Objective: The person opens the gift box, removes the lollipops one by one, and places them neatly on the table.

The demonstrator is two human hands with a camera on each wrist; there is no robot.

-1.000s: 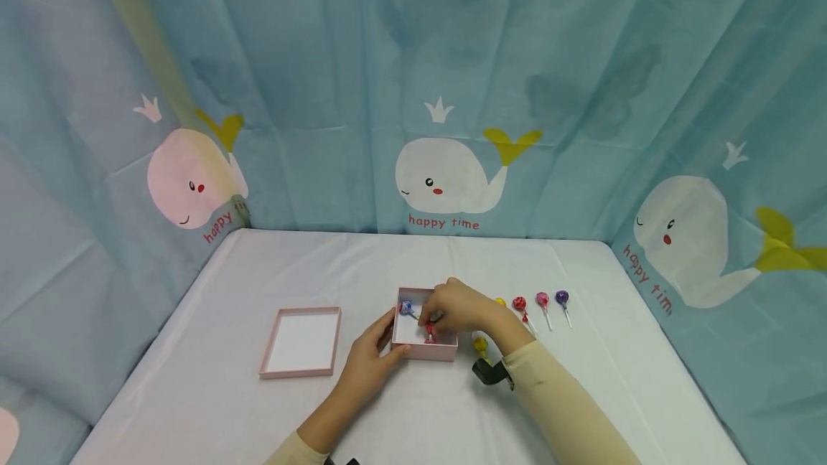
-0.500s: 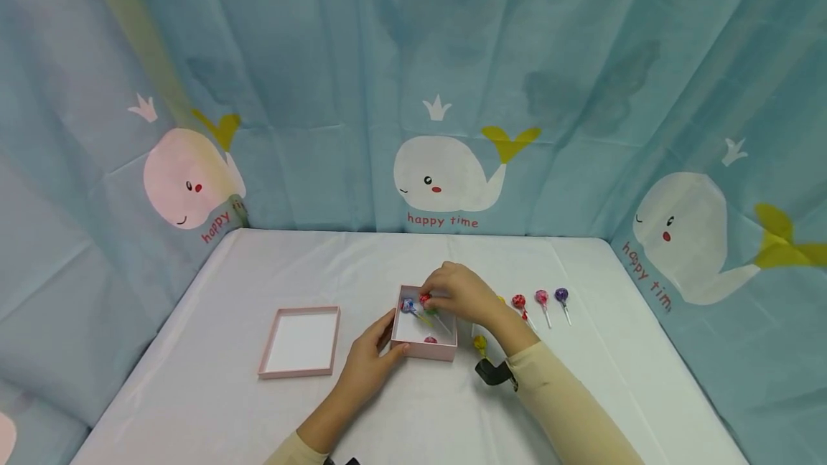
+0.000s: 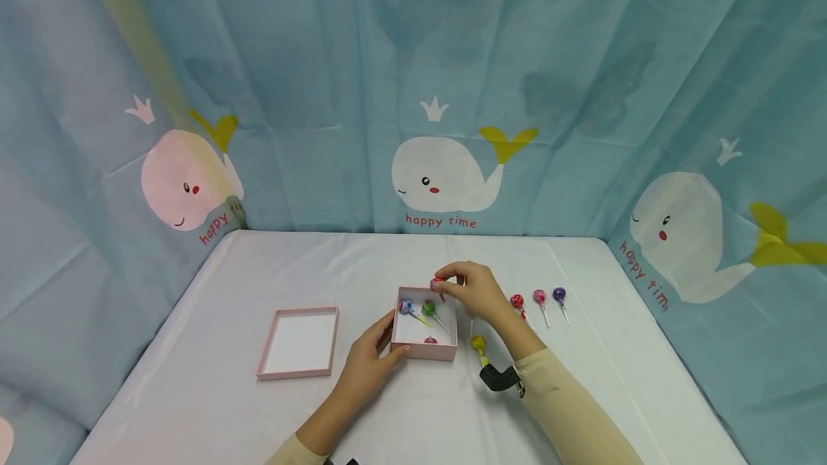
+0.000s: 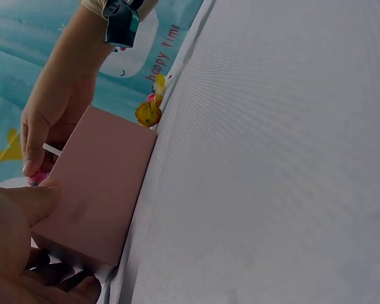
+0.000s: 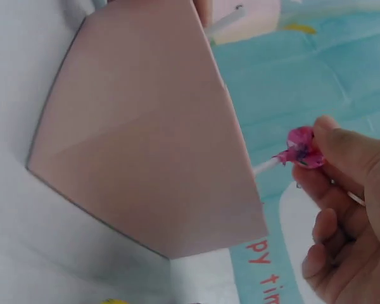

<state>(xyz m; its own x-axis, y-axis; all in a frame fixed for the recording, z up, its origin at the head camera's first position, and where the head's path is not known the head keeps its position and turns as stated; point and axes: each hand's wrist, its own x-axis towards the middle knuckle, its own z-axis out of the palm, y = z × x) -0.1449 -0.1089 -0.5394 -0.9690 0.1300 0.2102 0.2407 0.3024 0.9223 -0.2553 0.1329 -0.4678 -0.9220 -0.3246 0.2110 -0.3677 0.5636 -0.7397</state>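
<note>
Three lollipops are lying in the box (image 3: pixel 423 352) your left hand (image 3: pixel 368 357) is gripping, while your right hand (image 3: pixel 474 291) is now lifting a pinched lollipop (image 3: pixel 436 284) above its far edge.

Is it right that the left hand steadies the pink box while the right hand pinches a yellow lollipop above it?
Not quite: the lollipop pinched by the right hand is pinkish-red, as the head view shows. The left hand does steady the pink box.
</note>
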